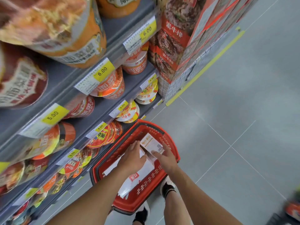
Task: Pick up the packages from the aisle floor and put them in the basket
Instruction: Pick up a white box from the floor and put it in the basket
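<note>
The grey tiled aisle floor (235, 127) is running alongside shelving (78, 88) stocked with noodle cups. The red basket (127, 205) is standing on the floor, its long side just beside the foot of the shelving. Flat white packages (136, 181) are lying inside it, toward its near end.

Both hands are reaching into the basket's far half. The right hand (167, 159) is gripping a white package (151, 143), with the thumb curling over its top face and the other fingers hidden beneath. The left hand (131, 158) is resting palm down on the stack just beside it, with fingers fairly straight and gripping nothing visible.

Judgement: the placing step is under way. It is calling for:
- the left hand steadying the stack;
- the package going down flat toward the far corner, below the rim and clear of the folded handle;
- the right fingers opening only once the package is lying fully supported.
</note>
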